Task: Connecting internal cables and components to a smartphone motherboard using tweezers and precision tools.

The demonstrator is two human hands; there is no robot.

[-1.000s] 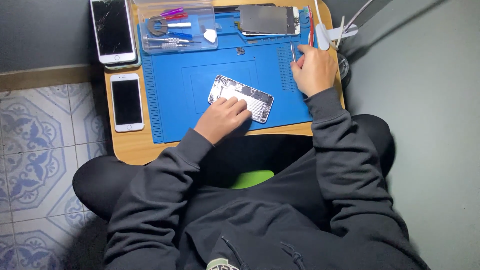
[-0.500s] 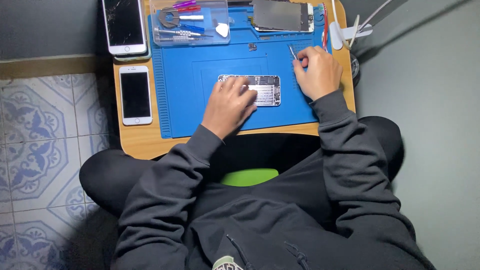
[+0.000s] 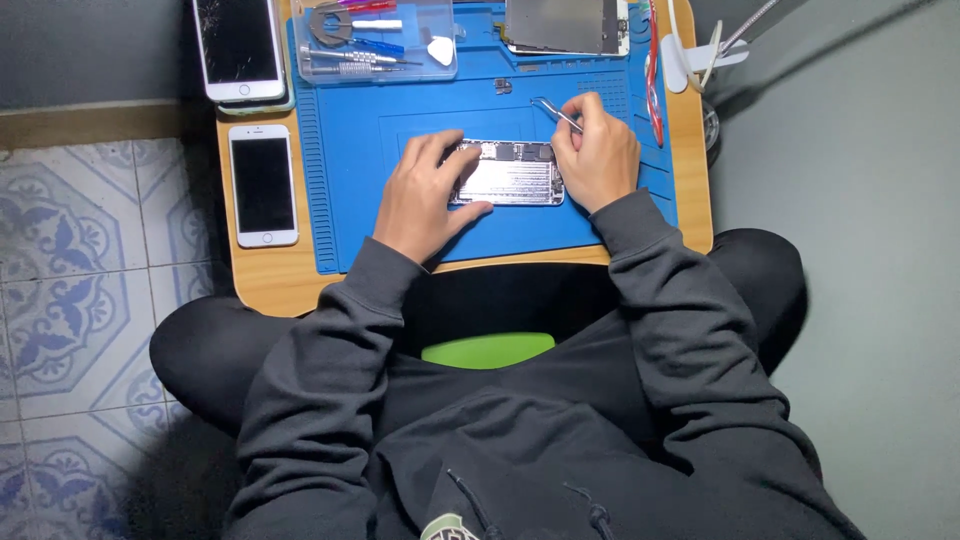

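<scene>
A home corner set up for phone repair: a small wooden bench [image 3: 265, 285] stands on patterned floor tiles [image 3: 70, 300], covered by a blue repair mat [image 3: 420, 115]. A clear tool tray [image 3: 375, 40] sits at the mat's far edge, two phones [image 3: 262, 185] lie along the bench's left edge, and an opened phone [image 3: 510, 172] rests mid-mat.

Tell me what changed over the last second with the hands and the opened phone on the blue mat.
The opened phone body went from tilted to square with the blue silicone mat. The right hand, holding thin metal tweezers, moved in to its right end. The left hand stayed on it; the two white phones stayed put.
</scene>
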